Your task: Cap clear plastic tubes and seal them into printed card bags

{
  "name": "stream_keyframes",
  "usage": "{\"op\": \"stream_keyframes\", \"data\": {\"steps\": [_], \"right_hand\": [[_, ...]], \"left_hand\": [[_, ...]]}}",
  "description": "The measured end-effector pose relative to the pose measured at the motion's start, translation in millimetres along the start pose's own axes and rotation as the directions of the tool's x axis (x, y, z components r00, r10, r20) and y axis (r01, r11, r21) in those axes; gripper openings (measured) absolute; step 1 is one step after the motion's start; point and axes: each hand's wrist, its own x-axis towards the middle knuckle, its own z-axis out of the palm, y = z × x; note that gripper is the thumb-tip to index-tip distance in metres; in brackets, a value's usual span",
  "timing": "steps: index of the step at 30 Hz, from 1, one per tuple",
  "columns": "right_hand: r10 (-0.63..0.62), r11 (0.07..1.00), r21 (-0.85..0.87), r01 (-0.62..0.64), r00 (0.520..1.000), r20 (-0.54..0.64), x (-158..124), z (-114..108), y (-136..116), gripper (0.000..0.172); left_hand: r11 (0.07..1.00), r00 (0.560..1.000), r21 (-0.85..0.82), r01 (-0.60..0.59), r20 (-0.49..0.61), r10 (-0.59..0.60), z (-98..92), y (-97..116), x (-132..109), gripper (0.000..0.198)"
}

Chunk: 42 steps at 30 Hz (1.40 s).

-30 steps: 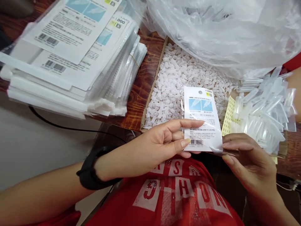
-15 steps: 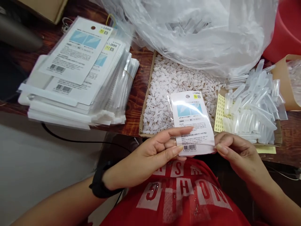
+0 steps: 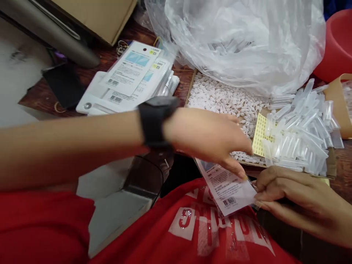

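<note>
A printed card in a clear plastic sleeve (image 3: 227, 187) is tilted in front of my red shirt, its barcode end toward me. My right hand (image 3: 294, 196) pinches the sleeve's right edge between thumb and fingers. Over the card's upper part reaches my left hand (image 3: 209, 134), palm down with fingers stretched out and a black watch (image 3: 156, 117) on the wrist. Its thumb lies over the card; whether it touches is unclear. Beyond the hand, a shallow cardboard tray holds many small white plastic pieces (image 3: 214, 95).
Clear soft tubes (image 3: 302, 135) are heaped at right beside a yellow sticker sheet (image 3: 260, 134). A large plastic bag (image 3: 247, 29) stands behind the tray. Sleeved cards (image 3: 132, 69) are stacked at left, near a black phone-like object (image 3: 63, 86). A red container (image 3: 335, 47) is far right.
My left hand has let go of the card and swung over it to the right. The card has come lower and tilted, still in my right hand. The view has shifted left.
</note>
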Motion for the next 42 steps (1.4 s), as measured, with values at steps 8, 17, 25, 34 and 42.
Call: {"op": "stream_keyframes", "data": {"steps": [8,17,25,34,42], "right_hand": [[0.165,0.985,0.016,-0.173,0.904,-0.394,-41.4,3.6,17.6,0.027],[0.483,0.845,0.433,-0.313,0.795,-0.367,-44.5,38.6,30.0,0.02],[0.295,0.944,0.268,-0.193,0.857,-0.422,-36.2,40.2,19.2,0.013],[0.3,0.94,0.295,-0.17,0.826,-0.478,-35.9,43.8,18.1,0.014],[0.355,0.925,0.311,-0.22,0.791,-0.499,-46.3,43.8,27.1,0.011]], "left_hand": [[0.996,0.905,0.083,0.031,0.421,-0.063,16.0,-8.1,22.8,0.025],[0.977,0.973,-0.058,0.205,0.122,-0.197,41.3,-14.0,-8.6,0.038],[0.97,0.964,-0.241,0.033,0.264,0.033,40.1,-6.9,10.0,0.037],[0.93,0.997,-0.359,-0.082,-0.015,0.082,65.2,-12.3,0.7,0.026],[0.765,0.932,-0.566,0.307,0.342,-0.121,55.5,-30.6,-10.2,0.035]]}}
